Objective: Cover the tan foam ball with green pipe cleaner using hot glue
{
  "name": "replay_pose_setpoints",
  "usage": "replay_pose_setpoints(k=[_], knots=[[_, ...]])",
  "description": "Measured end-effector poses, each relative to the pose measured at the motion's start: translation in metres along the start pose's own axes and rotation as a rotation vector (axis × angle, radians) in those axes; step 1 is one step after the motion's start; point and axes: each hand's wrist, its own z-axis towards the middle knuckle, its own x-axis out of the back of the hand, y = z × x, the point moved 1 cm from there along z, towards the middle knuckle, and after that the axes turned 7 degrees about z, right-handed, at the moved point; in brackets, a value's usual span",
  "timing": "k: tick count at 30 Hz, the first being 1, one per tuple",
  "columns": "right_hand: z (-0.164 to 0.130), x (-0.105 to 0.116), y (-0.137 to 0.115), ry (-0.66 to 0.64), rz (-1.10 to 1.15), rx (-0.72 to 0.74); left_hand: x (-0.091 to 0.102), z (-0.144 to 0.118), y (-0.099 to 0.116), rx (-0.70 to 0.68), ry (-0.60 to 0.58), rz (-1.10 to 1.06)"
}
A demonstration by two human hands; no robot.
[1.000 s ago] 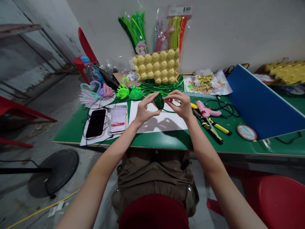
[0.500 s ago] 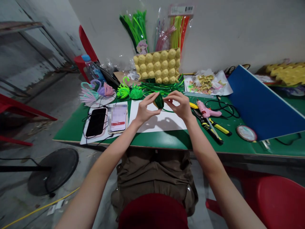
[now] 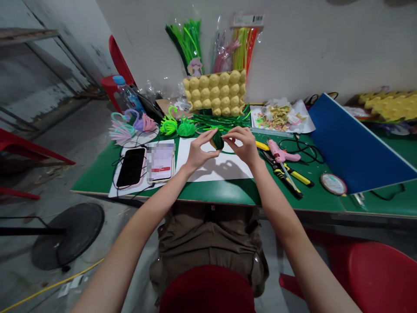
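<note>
Fingers of the left hand (image 3: 197,152) clasp a ribbed green piece (image 3: 217,139) while the right hand (image 3: 246,146) pinches its three-o'clock edge, apparently adjusting it; steady support seems needed.

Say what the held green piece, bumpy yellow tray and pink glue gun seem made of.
Green piece: perhaps fuzzy pipe cleaner, from ridged strands. Tray: probably matte moulded pulp, by its dull bumps. Glue gun: likely smooth plastic, from its even colour.
</note>
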Motion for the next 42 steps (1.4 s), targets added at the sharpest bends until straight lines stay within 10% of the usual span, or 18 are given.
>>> replay_pose_setpoints(k=[42], knots=[[-0.0014, -0.0016, 0.0062, 0.019, -0.052, -0.090, -0.0074, 0.0049, -0.0042, 0.117, 0.001, -0.017]])
